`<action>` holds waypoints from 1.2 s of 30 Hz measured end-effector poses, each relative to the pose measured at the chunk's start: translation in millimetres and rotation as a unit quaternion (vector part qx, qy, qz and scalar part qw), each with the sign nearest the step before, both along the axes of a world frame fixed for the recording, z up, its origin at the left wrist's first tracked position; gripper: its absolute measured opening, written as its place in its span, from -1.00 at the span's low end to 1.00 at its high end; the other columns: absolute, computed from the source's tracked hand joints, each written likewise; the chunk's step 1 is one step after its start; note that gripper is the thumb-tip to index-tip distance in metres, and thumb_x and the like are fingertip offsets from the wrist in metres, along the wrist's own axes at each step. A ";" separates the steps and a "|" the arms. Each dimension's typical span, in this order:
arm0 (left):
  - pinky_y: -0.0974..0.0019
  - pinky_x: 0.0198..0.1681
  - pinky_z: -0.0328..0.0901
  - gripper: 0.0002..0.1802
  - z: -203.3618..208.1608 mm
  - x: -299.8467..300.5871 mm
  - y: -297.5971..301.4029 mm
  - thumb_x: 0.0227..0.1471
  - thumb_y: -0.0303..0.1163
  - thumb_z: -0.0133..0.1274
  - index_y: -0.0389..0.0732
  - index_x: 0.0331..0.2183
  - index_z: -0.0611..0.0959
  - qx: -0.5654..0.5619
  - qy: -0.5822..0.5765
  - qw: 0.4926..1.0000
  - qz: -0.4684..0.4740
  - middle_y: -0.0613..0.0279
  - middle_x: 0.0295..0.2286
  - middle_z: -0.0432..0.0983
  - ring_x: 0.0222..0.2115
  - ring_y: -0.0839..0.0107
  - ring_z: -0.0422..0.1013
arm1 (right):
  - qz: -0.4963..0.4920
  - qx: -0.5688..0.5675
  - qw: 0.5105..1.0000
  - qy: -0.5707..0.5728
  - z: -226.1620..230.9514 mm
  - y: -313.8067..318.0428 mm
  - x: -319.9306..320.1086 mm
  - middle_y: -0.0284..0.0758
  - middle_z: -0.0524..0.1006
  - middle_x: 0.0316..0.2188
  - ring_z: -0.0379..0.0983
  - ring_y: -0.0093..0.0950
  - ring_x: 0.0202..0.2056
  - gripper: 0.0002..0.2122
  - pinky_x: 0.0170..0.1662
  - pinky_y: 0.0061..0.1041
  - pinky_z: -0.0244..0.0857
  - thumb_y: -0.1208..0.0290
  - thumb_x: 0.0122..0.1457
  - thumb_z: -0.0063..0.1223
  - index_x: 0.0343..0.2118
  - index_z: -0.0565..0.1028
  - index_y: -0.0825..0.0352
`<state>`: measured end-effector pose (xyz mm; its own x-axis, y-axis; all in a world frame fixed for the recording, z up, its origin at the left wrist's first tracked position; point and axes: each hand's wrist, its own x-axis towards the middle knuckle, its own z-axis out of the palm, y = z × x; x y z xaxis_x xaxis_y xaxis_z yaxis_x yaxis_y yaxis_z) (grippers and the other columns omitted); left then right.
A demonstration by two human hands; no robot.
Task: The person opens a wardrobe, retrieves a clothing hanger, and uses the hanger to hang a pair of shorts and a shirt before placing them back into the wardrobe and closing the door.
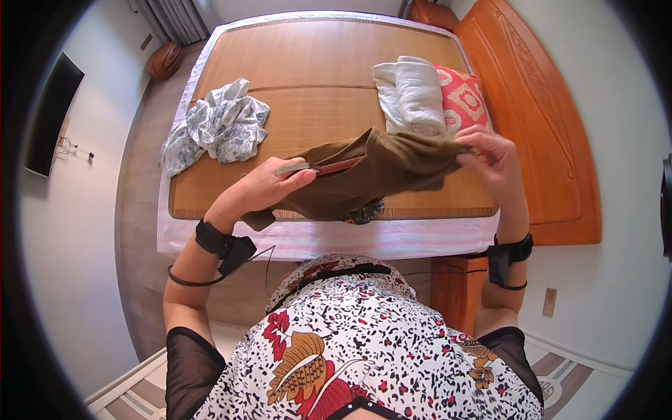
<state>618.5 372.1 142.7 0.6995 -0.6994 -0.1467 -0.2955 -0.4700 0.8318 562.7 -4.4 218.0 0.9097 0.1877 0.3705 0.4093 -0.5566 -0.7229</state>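
Note:
An olive-brown garment (pixel 399 164) is stretched between my two hands above the near side of the bed. My left hand (pixel 273 185) is closed on what looks like a clothes hanger (pixel 340 166), with a pale hook by the fingers and a reddish-brown bar running into the garment's opening. At the garment's right end, my right hand (pixel 493 159) pinches the cloth between thumb and fingers. Inside the garment, the far part of the hanger is hidden. A small dark patterned cloth (pixel 365 212) shows below the garment's lower edge.
A woven mat (pixel 315 63) covers the bed. On it lie a crumpled blue-and-white cloth (pixel 227 122) at left, and folded white towels (pixel 418 91) beside a red patterned pillow (pixel 462 98) at right. The carved wooden headboard (pixel 535 126) stands along the right.

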 end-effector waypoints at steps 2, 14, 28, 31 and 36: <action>0.32 -0.44 0.18 -0.49 -2.2 0.9 1.0 0.20 0.01 -0.12 -0.35 -0.32 0.49 -0.007 -0.005 1.000 -0.011 0.12 -0.62 0.28 -0.55 0.40 0.18 | 0.123 0.200 0.958 0.162 -11.5 1.6 -0.2 -0.27 0.53 -0.19 0.50 -0.54 -0.26 -0.73 -0.24 -0.60 0.37 0.39 0.26 -0.07 -0.06 0.47 0.40; 0.30 -0.42 0.21 -0.53 -0.8 -0.3 6.0 0.18 -0.04 -0.08 -0.34 -0.31 0.50 -0.040 -0.024 0.999 -0.027 0.12 -0.59 0.35 -0.53 0.36 0.23 | 0.059 0.211 0.933 0.287 -96.6 12.1 28.7 -0.37 0.58 -0.47 0.48 -0.67 -0.52 -0.85 -0.46 -0.70 0.38 0.51 0.18 0.04 -0.26 0.57 0.44; 0.33 -0.48 0.18 -0.58 -8.0 2.6 7.8 0.17 -0.08 -0.04 -0.32 -0.31 0.50 -0.054 -0.038 0.997 -0.030 0.17 -0.63 0.30 -0.57 0.41 0.22 | -0.122 0.224 0.962 0.099 -88.0 23.6 16.3 -0.42 0.55 -0.59 0.48 -0.67 -0.57 -0.90 -0.55 -0.70 0.25 0.50 0.14 0.10 -0.37 0.60 0.39; 0.30 -0.49 0.19 -0.67 -3.6 3.4 5.3 0.10 -0.20 0.04 -0.32 -0.31 0.50 -0.022 -0.087 0.995 -0.050 0.14 -0.63 0.31 -0.59 0.37 0.24 | -0.170 0.242 0.953 0.067 -77.9 16.3 17.9 -0.42 0.54 -0.62 0.46 -0.67 -0.60 -0.91 -0.56 -0.70 0.23 0.49 0.15 0.09 -0.38 0.60 0.38; 0.31 -0.50 0.20 -0.70 -2.3 5.7 5.2 0.03 -0.26 0.10 -0.32 -0.32 0.51 -0.023 -0.037 0.997 -0.067 0.12 -0.62 0.33 -0.60 0.33 0.26 | -0.215 0.278 0.936 -0.019 -70.0 -2.3 21.6 -0.40 0.53 -0.62 0.43 -0.68 -0.61 -0.89 -0.56 -0.72 0.23 0.49 0.18 0.06 -0.36 0.58 0.40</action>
<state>624.2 377.3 140.4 0.6069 -0.7923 -0.0636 -0.4153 -0.3843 0.8245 584.3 -6.6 147.9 0.8414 -0.4239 0.3351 0.2647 -0.2173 -0.9395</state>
